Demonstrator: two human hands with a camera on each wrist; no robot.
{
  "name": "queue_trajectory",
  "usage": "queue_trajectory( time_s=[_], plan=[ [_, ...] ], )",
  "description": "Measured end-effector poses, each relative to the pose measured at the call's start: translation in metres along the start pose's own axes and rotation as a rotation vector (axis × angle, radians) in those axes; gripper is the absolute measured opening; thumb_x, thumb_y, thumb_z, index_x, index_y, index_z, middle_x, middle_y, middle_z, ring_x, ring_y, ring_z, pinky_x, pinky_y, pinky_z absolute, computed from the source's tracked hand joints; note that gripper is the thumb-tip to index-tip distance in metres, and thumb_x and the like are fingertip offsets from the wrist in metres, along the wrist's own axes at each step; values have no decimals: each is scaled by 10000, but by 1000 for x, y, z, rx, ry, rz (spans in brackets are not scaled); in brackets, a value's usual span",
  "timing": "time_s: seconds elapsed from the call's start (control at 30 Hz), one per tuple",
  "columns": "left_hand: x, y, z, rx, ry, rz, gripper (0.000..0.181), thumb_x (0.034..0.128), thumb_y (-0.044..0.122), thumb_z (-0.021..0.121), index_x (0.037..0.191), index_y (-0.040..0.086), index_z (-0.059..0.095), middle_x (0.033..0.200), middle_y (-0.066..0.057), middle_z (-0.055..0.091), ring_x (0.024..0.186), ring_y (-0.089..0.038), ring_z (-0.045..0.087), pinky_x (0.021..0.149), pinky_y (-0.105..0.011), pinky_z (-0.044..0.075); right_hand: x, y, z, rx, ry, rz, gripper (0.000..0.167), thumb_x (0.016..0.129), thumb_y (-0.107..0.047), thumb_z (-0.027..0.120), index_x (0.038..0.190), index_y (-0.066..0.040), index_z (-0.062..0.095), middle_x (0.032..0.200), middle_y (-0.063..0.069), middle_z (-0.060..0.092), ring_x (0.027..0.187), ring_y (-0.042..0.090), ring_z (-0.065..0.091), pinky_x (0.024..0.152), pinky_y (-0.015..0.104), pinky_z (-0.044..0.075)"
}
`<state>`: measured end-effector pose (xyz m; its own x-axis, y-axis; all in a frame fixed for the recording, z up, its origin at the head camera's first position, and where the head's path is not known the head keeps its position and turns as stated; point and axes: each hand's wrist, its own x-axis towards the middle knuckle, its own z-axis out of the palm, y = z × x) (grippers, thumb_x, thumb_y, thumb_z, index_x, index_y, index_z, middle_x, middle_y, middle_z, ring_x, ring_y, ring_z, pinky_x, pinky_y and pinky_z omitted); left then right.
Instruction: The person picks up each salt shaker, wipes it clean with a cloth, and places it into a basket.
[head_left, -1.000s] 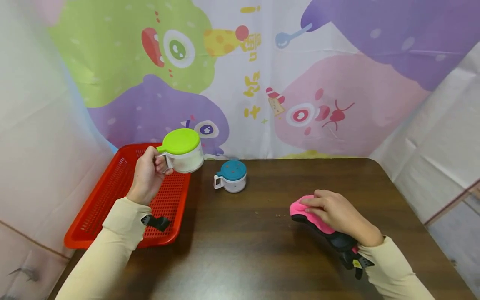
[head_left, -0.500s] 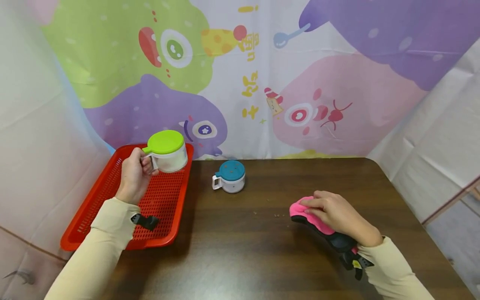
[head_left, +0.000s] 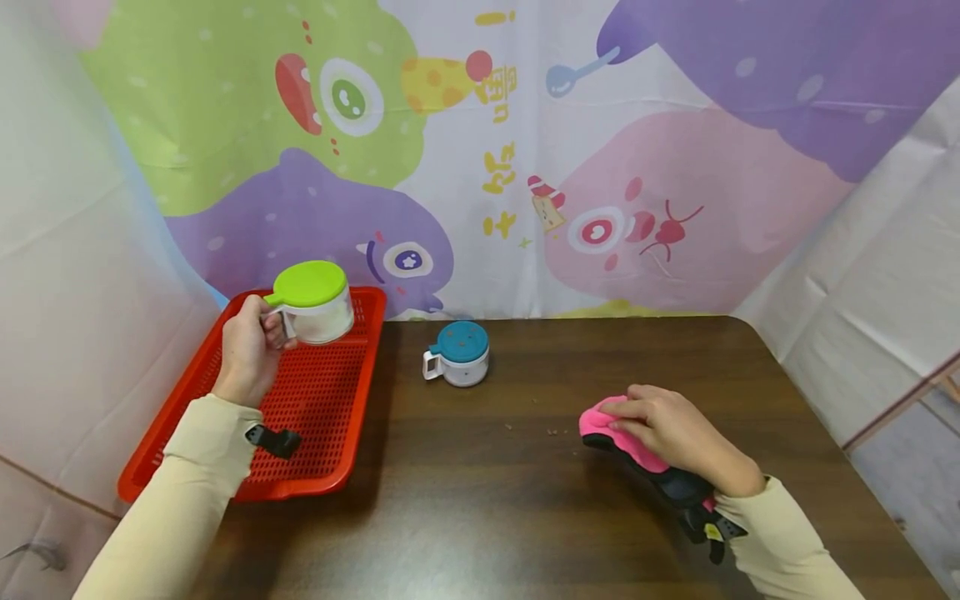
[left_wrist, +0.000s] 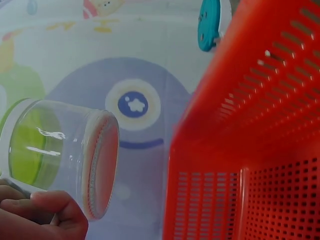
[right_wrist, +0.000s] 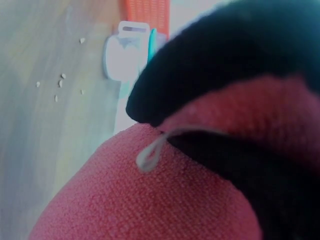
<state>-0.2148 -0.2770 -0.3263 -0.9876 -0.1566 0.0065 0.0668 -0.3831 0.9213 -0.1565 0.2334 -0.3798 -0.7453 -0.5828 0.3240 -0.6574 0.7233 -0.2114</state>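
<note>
My left hand grips the handle of a clear jar with a bright green lid, raised over the far part of a red plastic basket. In the left wrist view, curled fingers show at the jar's handle side. On the right of the table, my right hand holds a bunched pink cloth, its thumb hidden. The right wrist view shows a pale loop on the cloth and black, curved parts around it. A smaller white jar with a blue lid stands upright between the hands.
Several small crumbs lie on the brown table left of the cloth, and bits sit on the blue lid. A cartoon-printed sheet hangs behind the table's back edge; white sheets hang at both sides.
My left hand has carried the green-lidded jar leftward, from the basket's right edge to over the basket. The right hand and the pink cloth have hardly moved.
</note>
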Motion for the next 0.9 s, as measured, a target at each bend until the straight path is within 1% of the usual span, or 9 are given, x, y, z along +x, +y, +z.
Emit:
queue_trajectory(
  time_s=[0.2,0.37,0.5,0.63,0.73,0.9],
  plan=[
    [5,2,-12,-27,14,-9,352,919,96,245,582,135,340,555,12,253,624,-218,115,600,-331,180,0,-1,1,-9,1,-6,248,779,-100,761,1026,-120,761,674,-98,388,628,21,302,578,189,275],
    [8,1,-20,-23,47,-25,351,918,99,252,579,137,335,556,8,247,619,-218,110,614,-338,163,0,-2,1,-14,5,-10,243,775,-99,764,1017,-119,762,675,-97,396,629,23,309,578,189,279],
    [12,-1,-26,-41,78,-46,369,908,98,259,551,136,345,513,25,279,615,-215,93,600,-336,155,1,-3,1,-2,-12,4,251,777,-97,762,1027,-116,760,676,-96,391,629,22,309,574,186,282],
    [16,-4,-34,-38,110,-58,371,907,105,265,546,141,343,501,35,289,619,-216,83,567,-319,184,1,-3,1,11,-24,4,261,775,-96,764,1035,-118,758,677,-98,388,632,23,315,574,185,290],
    [17,-6,-40,-25,132,-62,363,918,120,272,563,144,344,514,40,296,623,-215,92,555,-297,238,1,-2,1,12,-25,-3,266,774,-95,766,1038,-122,757,679,-100,387,634,22,318,576,184,294],
    [20,-9,-47,-1,153,-69,366,926,128,277,573,143,371,504,51,329,613,-209,118,545,-280,284,0,-2,0,3,-17,0,272,778,-86,760,1047,-119,756,680,-98,381,632,17,305,569,183,282]
  ],
)
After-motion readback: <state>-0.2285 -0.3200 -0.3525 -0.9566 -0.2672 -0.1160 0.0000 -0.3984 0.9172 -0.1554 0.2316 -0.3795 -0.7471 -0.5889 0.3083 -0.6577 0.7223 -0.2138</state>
